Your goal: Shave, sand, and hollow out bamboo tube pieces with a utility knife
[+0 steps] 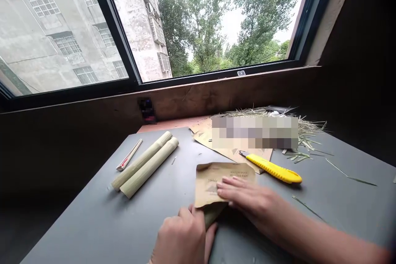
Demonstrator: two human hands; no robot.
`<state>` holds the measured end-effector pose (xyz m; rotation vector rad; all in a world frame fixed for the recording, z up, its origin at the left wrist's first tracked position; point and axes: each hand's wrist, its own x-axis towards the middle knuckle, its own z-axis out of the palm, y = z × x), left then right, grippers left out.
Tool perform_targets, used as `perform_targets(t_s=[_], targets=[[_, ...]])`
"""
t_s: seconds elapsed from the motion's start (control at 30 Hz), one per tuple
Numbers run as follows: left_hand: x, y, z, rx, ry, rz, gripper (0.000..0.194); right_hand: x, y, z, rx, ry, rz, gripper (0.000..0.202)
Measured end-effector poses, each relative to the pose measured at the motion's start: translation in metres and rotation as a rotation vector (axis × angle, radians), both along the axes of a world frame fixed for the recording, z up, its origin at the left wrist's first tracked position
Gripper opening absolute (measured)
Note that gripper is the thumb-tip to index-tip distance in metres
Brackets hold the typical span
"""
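A bamboo piece (213,213) lies under a brown sheet of sandpaper (204,179), which hides much of it. My left hand (182,233) is wrapped round the bamboo at its near end, just in front of the paper. Across the paper's printed back lie the fingers of my right hand (244,194), pressing it onto the bamboo; the thumb is hidden. Beyond that hand rests a yellow utility knife (274,168) with its blade pointing left.
Two bamboo lengths (151,165) lie side by side on the grey table (93,214), with a thin split strip (130,155) to their left. Another brown sheet (201,128) and scattered plant shavings (309,128) are at the back right. A window (216,20) is behind.
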<state>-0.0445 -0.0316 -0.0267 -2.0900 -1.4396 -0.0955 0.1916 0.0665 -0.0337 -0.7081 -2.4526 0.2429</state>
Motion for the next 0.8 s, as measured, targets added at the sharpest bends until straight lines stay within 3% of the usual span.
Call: perform_targets(t_s=[0.1, 0.23, 0.37, 0.53, 0.67, 0.8], targets=[[0.0, 0.0, 0.001, 0.013, 0.018, 0.007, 0.026, -0.001, -0.002, 0.002, -0.01, 0.016, -0.15, 0.038], [0.002, 0.0, 0.005, 0.0, 0.015, 0.004, 0.029, 0.003, 0.002, -0.003, -0.068, 0.058, -0.084, 0.037], [0.007, -0.001, 0.016, -0.15, 0.014, 0.084, 0.031, 0.007, 0.002, 0.0, -0.167, 0.093, -0.22, 0.036], [0.012, 0.001, 0.032, -0.411, -0.048, 0.166, 0.034, 0.02, 0.003, 0.037, -0.43, 0.325, -0.279, 0.031], [0.003, 0.013, 0.043, -0.463, -0.091, 0.123, 0.032, 0.057, 0.033, 0.068, -0.457, 0.525, -0.471, 0.037], [-0.02, 0.018, 0.045, -0.464, -0.198, 0.042, 0.043, 0.101, 0.059, 0.077, -0.482, 0.675, -0.591, 0.031]])
